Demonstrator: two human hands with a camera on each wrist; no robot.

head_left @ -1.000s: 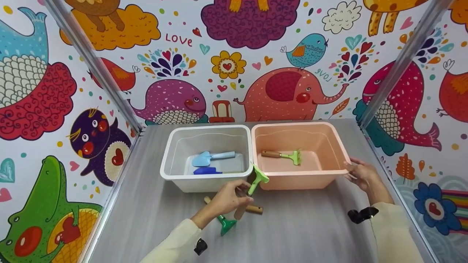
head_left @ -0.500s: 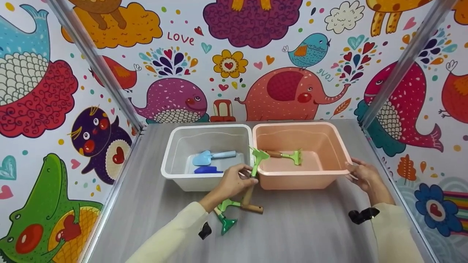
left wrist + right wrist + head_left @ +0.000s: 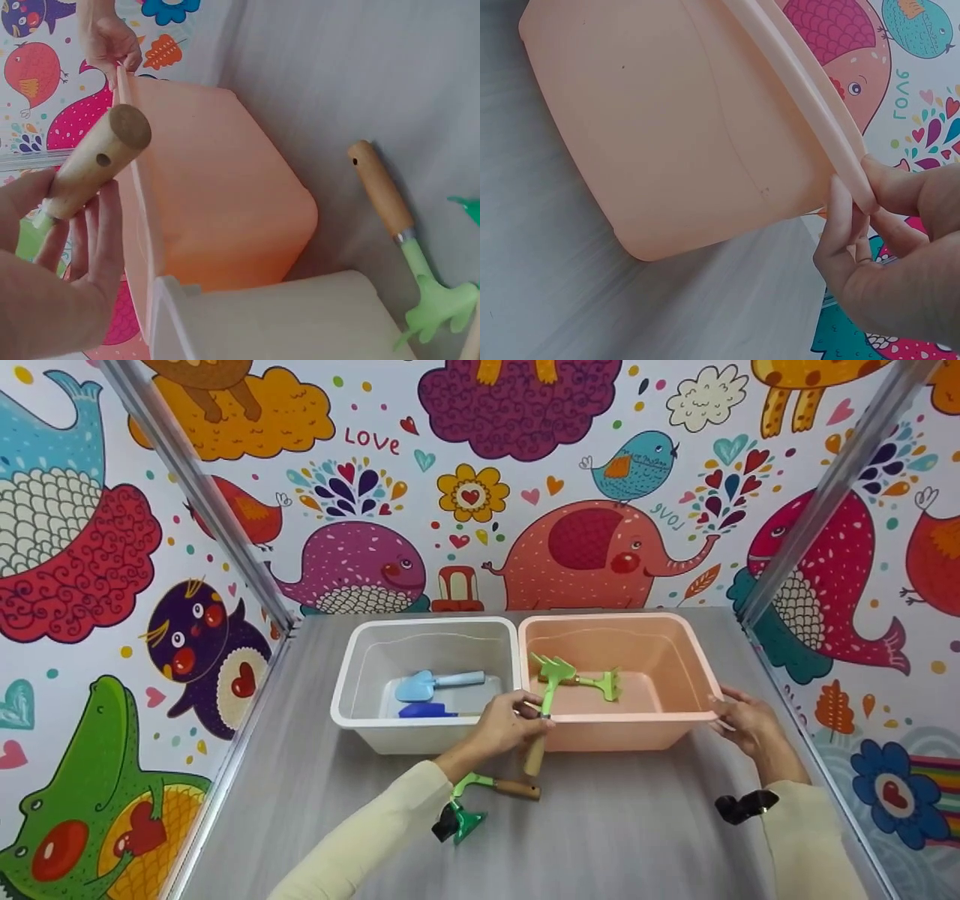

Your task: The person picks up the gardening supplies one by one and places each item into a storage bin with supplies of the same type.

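My left hand (image 3: 510,724) pinches a light green hand rake (image 3: 555,670) by the top of its wooden handle, tines up, over the near left corner of the peach tub (image 3: 622,735). In the left wrist view, the butt of the wooden handle (image 3: 94,165) sticks out past my fingers. My right hand (image 3: 746,722) grips the tub's right rim between thumb and fingers, as the right wrist view shows at the tub's rim (image 3: 810,105). Inside the peach tub lies another light green rake (image 3: 606,684) with a brown handle.
A white tub (image 3: 412,740) stands against the peach one, holding a light blue trowel (image 3: 417,686) and a dark blue trowel (image 3: 422,710). On the table in front lie a light green rake (image 3: 439,304) and a dark green tool (image 3: 468,823), partly behind my left forearm.
My left hand has carried the rake up and to the right, from in front of the white tub to the peach tub's near corner. My right hand has stayed on the rim.
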